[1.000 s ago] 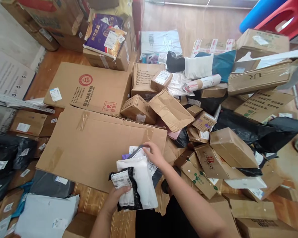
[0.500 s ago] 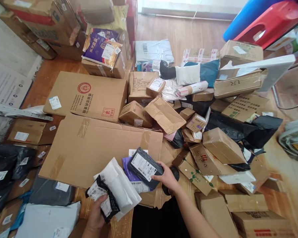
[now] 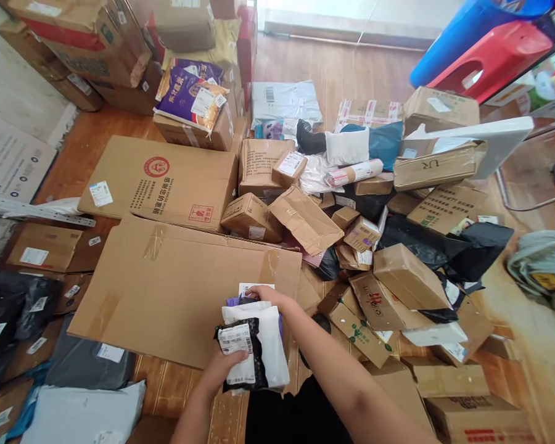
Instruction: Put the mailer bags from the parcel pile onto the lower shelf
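My left hand point(image 3: 222, 369) grips a small stack of soft parcels: a black bag with a white label point(image 3: 240, 361) on top of a white padded mailer point(image 3: 268, 345). My right hand point(image 3: 268, 297) reaches over the far end of that stack, its fingers on a purple parcel point(image 3: 234, 301) and a white label point(image 3: 254, 287) lying at the edge of a large flat cardboard box point(image 3: 176, 283). Whether the right hand grasps anything is hidden by the stack.
Brown boxes point(image 3: 409, 277) and black bags point(image 3: 444, 243) are piled on the wooden floor to the right. Grey and black mailers point(image 3: 37, 302) lie at the left. A box with a red seal point(image 3: 161, 182) sits behind; red and blue stools point(image 3: 485, 49) stand top right.
My right hand held a dark grey labelled parcel half a second ago; it is now out of sight and the hand rests at the stack's far end. My left hand has raised the stack back toward centre.
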Action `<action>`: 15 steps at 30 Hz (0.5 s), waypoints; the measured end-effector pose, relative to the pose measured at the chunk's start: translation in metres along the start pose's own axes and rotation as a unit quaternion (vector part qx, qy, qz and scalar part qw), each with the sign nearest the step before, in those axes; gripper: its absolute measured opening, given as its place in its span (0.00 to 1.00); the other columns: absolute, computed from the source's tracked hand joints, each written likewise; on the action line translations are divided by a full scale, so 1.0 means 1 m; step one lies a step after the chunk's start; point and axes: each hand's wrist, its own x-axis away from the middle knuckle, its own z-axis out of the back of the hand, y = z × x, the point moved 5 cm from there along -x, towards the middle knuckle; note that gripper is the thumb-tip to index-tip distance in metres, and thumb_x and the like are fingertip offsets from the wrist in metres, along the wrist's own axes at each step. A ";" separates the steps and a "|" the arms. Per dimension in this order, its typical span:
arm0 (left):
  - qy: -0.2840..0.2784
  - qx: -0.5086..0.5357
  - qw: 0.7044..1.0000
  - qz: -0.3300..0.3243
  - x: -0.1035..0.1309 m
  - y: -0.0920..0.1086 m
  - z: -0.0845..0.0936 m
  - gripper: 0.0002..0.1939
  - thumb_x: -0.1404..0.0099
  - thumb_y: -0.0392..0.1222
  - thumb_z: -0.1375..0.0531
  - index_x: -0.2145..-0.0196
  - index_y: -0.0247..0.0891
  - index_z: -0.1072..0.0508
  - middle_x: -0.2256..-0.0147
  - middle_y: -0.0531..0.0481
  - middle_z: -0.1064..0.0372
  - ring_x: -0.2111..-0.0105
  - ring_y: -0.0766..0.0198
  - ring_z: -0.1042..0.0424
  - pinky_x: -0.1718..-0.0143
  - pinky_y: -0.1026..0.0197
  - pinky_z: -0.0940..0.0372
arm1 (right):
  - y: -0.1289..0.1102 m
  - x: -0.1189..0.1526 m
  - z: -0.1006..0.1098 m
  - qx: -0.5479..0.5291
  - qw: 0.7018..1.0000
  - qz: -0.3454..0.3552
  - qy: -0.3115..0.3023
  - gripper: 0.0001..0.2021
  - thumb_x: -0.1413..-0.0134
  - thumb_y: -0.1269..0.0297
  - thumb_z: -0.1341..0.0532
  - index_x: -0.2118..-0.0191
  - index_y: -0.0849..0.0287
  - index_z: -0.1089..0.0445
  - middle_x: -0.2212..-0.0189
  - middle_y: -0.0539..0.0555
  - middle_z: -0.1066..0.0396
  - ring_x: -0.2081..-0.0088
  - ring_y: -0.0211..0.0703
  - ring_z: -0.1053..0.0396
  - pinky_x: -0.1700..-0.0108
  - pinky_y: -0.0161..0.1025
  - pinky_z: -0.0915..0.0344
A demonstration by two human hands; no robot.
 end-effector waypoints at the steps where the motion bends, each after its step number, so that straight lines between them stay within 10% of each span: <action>1: 0.021 -0.024 0.999 -0.025 -0.008 -0.003 -0.001 0.24 0.60 0.46 0.29 0.63 0.33 0.22 0.58 0.37 0.22 0.54 0.41 0.25 0.49 0.48 0.31 | 0.010 -0.002 0.003 -0.022 0.999 0.001 0.038 0.20 0.72 0.64 0.28 0.65 0.60 0.25 0.64 0.56 0.23 0.58 0.52 0.27 0.54 0.43 0.30; 4: 0.031 -0.080 0.995 -0.052 -0.024 -0.014 0.001 0.26 0.55 0.49 0.32 0.60 0.32 0.24 0.55 0.34 0.23 0.51 0.40 0.27 0.47 0.48 0.33 | 0.043 0.024 0.021 -0.075 0.980 -0.001 0.183 0.28 0.52 0.39 0.40 0.56 0.60 0.30 0.51 0.63 0.28 0.47 0.54 0.32 0.41 0.50 0.37; 7: 0.069 -0.156 0.983 -0.067 -0.034 -0.021 0.009 0.34 0.55 0.51 0.32 0.53 0.29 0.29 0.45 0.27 0.32 0.41 0.37 0.36 0.38 0.45 0.42 | 0.073 0.069 0.015 -0.107 0.963 -0.028 0.244 0.41 0.55 0.27 0.47 0.51 0.61 0.35 0.47 0.68 0.32 0.44 0.59 0.35 0.38 0.56 0.42; 11: 0.119 -0.094 0.985 -0.078 -0.050 -0.025 0.014 0.59 0.62 0.51 0.27 0.38 0.32 0.51 0.38 0.26 0.42 0.38 0.40 0.40 0.37 0.43 0.43 | 0.102 0.101 -0.038 -0.152 0.966 -0.029 0.209 0.53 0.72 0.33 0.31 0.41 0.63 0.42 0.43 0.69 0.36 0.42 0.61 0.36 0.39 0.53 0.39; 15: -0.021 0.045 0.998 0.026 -0.059 -0.039 -0.002 0.49 0.66 0.56 0.26 0.48 0.33 0.35 0.47 0.32 0.29 0.48 0.40 0.29 0.45 0.47 0.33 | 0.120 0.097 -0.061 -0.125 0.955 -0.074 0.260 0.57 0.72 0.46 0.27 0.36 0.69 0.47 0.40 0.71 0.43 0.36 0.64 0.46 0.33 0.52 0.49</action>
